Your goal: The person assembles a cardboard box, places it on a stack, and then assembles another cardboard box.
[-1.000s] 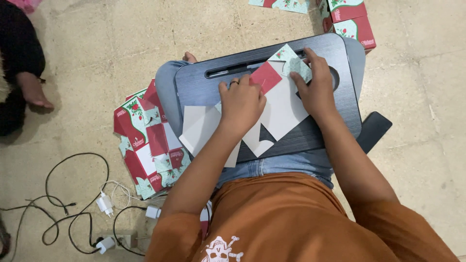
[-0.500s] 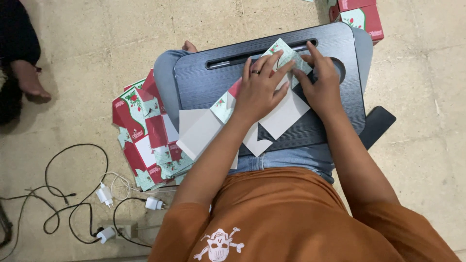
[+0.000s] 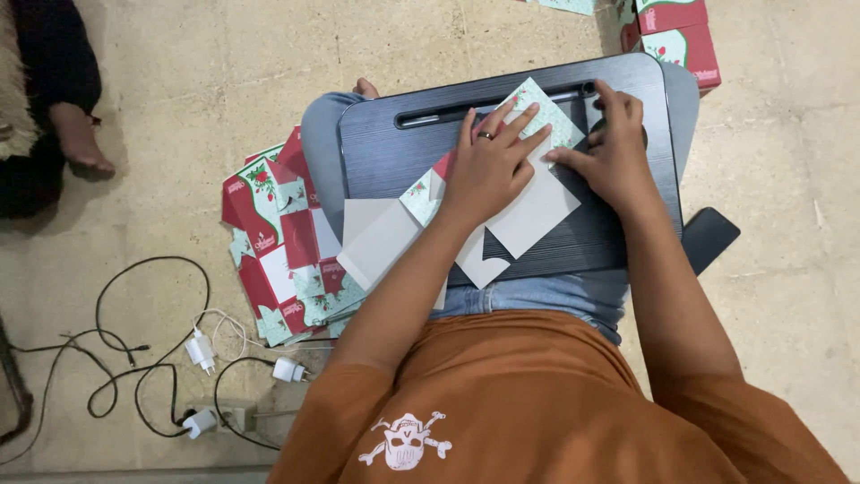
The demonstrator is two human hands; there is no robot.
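Left hand (image 3: 488,166) is laid flat, fingers spread, on a flat carton blank (image 3: 502,193) that lies on a dark lap tray (image 3: 385,152) resting across the person's knees. Right hand (image 3: 609,148) is pressed down beside it, fingertips bent onto the printed flap at the blank's far corner; nothing is gripped by either hand, both are simply bearing on the card.

The blank is judged to be at an early stage of folding. One flap at the far end is turned so that its green and red printed side shows, while most of the plain grey inner face remains spread open toward the person. No walls are seen standing and no closed box shape is formed as yet.

On the floor at the person's left, a stack of unfolded blanks (image 3: 282,237) is seen. At the far right, red boxes (image 3: 676,31) that appear already made up are noted. Chargers and cables (image 3: 197,354) lie on the floor, well apart from the work.
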